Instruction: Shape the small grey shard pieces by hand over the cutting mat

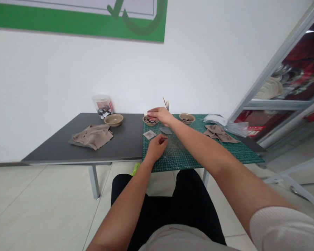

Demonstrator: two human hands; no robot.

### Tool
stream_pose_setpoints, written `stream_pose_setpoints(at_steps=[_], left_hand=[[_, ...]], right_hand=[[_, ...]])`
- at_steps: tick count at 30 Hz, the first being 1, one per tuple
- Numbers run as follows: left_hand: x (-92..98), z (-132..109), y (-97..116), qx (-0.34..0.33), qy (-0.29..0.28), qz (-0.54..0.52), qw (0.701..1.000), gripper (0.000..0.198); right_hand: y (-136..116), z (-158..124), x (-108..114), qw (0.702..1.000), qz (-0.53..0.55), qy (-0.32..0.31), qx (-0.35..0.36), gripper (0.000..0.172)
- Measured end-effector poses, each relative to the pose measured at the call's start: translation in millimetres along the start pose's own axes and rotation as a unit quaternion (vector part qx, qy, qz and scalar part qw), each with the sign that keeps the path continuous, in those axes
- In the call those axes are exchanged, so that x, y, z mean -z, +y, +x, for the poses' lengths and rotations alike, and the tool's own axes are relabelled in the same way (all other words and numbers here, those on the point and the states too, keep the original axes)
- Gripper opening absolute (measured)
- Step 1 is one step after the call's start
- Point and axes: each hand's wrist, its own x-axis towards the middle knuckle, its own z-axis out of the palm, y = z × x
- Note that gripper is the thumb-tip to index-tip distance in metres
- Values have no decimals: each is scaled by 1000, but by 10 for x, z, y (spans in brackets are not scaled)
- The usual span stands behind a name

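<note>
My right hand point(161, 115) reaches over a small tan bowl point(144, 122) holding dark bits, its fingers stretched out above the rim. Nothing shows in those fingers. Nearer to me, my left hand point(157, 148) hovers low over the green cutting mat point(181, 158), its fingers curled in a pinch. Whatever it pinches is too small to make out. Between the hands and to their left lies a small pale square point(149, 135) with a greyish middle. A grey flat piece point(165, 130) rests beside it, just beyond my left fingertips.
A second bowl with dark bits point(187, 119) stands at the mat's back. Brown cloths point(92, 136) point(219, 134) lie on both sides. At the left are another tan bowl point(113, 120) and a clear tub point(103, 106). Thin sticks point(165, 104) stand behind my right hand; a plastic bag point(216, 120) lies right.
</note>
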Motion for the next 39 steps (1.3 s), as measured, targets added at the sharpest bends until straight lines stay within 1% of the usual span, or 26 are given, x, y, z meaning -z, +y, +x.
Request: stream_pose_setpoints(at_steps=[2, 3, 5, 7, 8, 9, 11, 12, 13, 16, 18, 19, 20, 21, 22, 23, 24, 25, 26, 28, 30, 33, 35, 36, 37, 39], left_hand=[[7, 39, -25, 14, 30, -25, 999, 14], [8, 59, -42, 19, 55, -31, 998, 15], [6, 91, -75, 19, 109, -53, 992, 33], [6, 101, -90, 7, 129, -60, 990, 53], [8, 98, -87, -7, 129, -53, 990, 57], [12, 91, -79, -24, 117, -39, 992, 55], [21, 72, -50, -54, 62, 1, 997, 39], [25, 63, -34, -69, 31, 23, 997, 29], [26, 55, -22, -83, 17, 42, 995, 24], [18, 42, -6, -83, -13, 89, 992, 26], [9, 38, -13, -81, -19, 116, 990, 23], [6, 37, -19, -81, -16, 121, 989, 20], [4, 37, -26, -78, -8, 120, 990, 18], [3, 37, -32, -70, 2, 114, 991, 16], [4, 39, -37, -56, 12, 104, 993, 16], [5, 42, -40, -38, 20, 93, 995, 16], [7, 45, -39, -22, 24, 82, 996, 16], [9, 49, -36, -10, 26, 72, 997, 16], [11, 53, -31, -4, 26, 62, 998, 16], [14, 57, -16, -4, 22, 50, 999, 16], [18, 55, -4, -2, 22, 49, 999, 16], [29, 52, -15, -1, 35, 57, 998, 17], [37, 57, -40, -7, 33, 52, 998, 17], [40, 62, -54, -11, 34, 49, 998, 18], [42, 67, -68, -11, 35, 47, 998, 18], [47, 77, -89, -11, 33, 51, 998, 19]], right_hand=[[76, -215, 45, 1000, 6, 13, 22, 18], [134, -332, 92, 999, -10, 25, 33, 18], [270, -573, 216, 995, -77, 55, 29, 21], [399, -810, 343, 985, -150, 82, 17, 27], [452, -920, 394, 979, -186, 82, 15, 28], [496, -1020, 431, 972, -221, 75, 18, 30], [553, -1181, 463, 957, -281, 65, 18, 34], [568, -1242, 463, 954, -293, 67, 14, 35], [576, -1290, 457, 954, -292, 68, 8, 35], [568, -1394, 453, 955, -291, 57, 4, 39], [553, -1458, 506, 938, -339, 60, 33, 40], [550, -1492, 558, 922, -378, 69, 52, 39], [552, -1527, 625, 901, -412, 107, 80, 39], [562, -1559, 705, 874, -453, 142, 102, 42], [579, -1585, 791, 846, -493, 176, 103, 49], [602, -1604, 877, 823, -528, 195, 78, 59], [630, -1614, 954, 807, -554, 199, 42, 71], [659, -1615, 1015, 800, -572, 180, 6, 78], [687, -1610, 1058, 799, -584, 145, -20, 79], [727, -1592, 1087, 792, -602, 96, -32, 66], [738, -1581, 1063, 786, -612, 84, -25, 55], [717, -1592, 1006, 786, -609, 104, -18, 49], [703, -1612, 991, 785, -605, 132, -16, 47], [700, -1623, 997, 779, -606, 161, -18, 47], [700, -1635, 1012, 768, -606, 206, -27, 49], [708, -1660, 1072, 747, -603, 273, -69, 59]])
